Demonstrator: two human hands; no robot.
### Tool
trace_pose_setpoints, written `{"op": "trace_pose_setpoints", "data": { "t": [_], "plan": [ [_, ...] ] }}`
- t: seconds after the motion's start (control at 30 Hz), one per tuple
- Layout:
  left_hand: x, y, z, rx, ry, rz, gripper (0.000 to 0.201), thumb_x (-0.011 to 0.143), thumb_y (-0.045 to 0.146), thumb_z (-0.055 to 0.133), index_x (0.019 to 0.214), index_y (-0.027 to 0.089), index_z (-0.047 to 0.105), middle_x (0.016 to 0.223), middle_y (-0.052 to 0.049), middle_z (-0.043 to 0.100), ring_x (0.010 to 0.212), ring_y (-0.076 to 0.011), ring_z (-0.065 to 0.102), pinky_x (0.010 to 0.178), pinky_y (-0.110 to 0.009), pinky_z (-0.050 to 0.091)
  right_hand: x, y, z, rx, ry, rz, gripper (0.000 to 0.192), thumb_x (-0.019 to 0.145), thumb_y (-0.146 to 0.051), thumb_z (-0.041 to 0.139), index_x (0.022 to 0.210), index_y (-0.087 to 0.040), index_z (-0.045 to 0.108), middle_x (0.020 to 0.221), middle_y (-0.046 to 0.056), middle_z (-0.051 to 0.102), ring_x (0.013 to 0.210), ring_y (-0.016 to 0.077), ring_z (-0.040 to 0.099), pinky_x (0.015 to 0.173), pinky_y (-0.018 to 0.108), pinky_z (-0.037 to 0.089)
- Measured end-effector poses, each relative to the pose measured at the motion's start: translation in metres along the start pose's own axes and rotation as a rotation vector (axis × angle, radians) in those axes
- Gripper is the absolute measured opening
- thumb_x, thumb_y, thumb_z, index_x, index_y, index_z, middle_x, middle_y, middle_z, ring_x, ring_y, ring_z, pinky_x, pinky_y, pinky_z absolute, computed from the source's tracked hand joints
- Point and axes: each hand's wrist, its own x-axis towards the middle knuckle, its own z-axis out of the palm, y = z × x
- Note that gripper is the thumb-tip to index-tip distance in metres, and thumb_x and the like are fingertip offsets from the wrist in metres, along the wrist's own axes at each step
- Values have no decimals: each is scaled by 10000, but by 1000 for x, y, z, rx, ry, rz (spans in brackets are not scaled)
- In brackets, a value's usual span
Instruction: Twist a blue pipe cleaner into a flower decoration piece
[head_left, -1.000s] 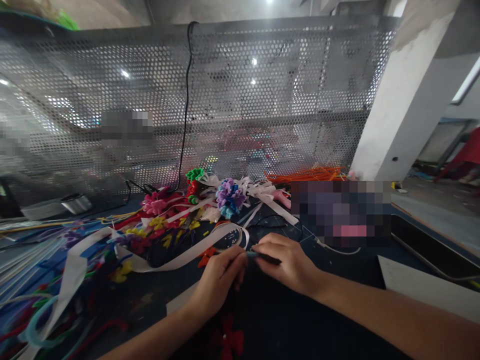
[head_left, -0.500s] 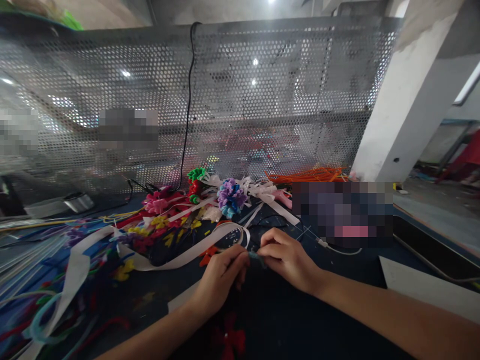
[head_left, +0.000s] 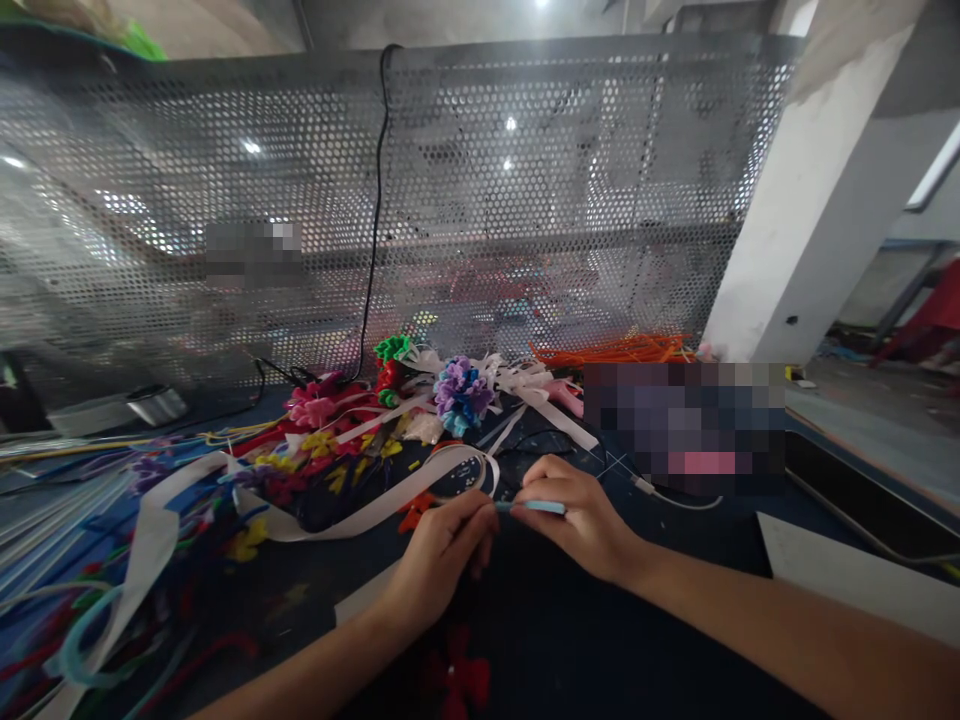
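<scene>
Backdrop: perforated metal screen (head_left: 480, 200) fills the upper half of the frame, with a black cable (head_left: 373, 230) hanging down its middle and a white pillar (head_left: 795, 220) at upper right.
Surface: your dark worktable (head_left: 600, 640) takes the lower half.
Left hand: your left hand (head_left: 439, 565) sits at lower centre, fingers curled shut and pinching the near end of a thin light-blue stem (head_left: 529, 507).
Right hand: your right hand (head_left: 581, 520) sits just right of it, thumb and fingers closed on the same stem, whose pale blue length lies across your knuckles.
Stem: level, at frame centre, bridging both hands just above the table.
Clutter: white ribbon (head_left: 360, 510) loops left of your left hand; a purple-and-blue flower (head_left: 461, 395) lies behind it.
Far right: orange sticks (head_left: 615, 350) lie at the screen's foot.
Near edge: red flower (head_left: 457, 680), blurred, lies between your forearms.
</scene>
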Motion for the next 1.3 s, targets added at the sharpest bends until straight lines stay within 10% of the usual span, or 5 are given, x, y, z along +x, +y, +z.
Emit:
{"op": "trace_pose_setpoints", "data": {
  "t": [0.6, 0.83, 1.3],
  "plan": [
    [0, 2, -2, 25, 9, 11, 297, 888, 361, 375, 695, 165, 486, 492, 54, 463, 428, -84, 441, 447, -184, 336, -1, -2, -5, 57, 91, -39, 255, 779, -322, 605, 579, -178, 538, 775, 27, 553, 721, 133, 506, 654, 273, 423],
    [2, 4, -1, -14, 54, -8, 302, 869, 385, 378, 687, 168, 482, 459, 63, 452, 397, -81, 418, 422, -180, 327, -1, -2, -4, 34, 98, -74, 194, 833, -209, 531, 990, -242, 641, 847, 34, 612, 800, 151, 548, 726, 316, 453],
    [-1, 1, 0, 26, 18, 5, 291, 895, 355, 369, 710, 166, 488, 507, 59, 464, 432, -80, 450, 453, -184, 341, -2, 5, 0, -159, 27, -119, 232, 873, -140, 456, 1035, -221, 602, 888, 35, 632, 810, 162, 519, 727, 318, 435]
  ]
}}
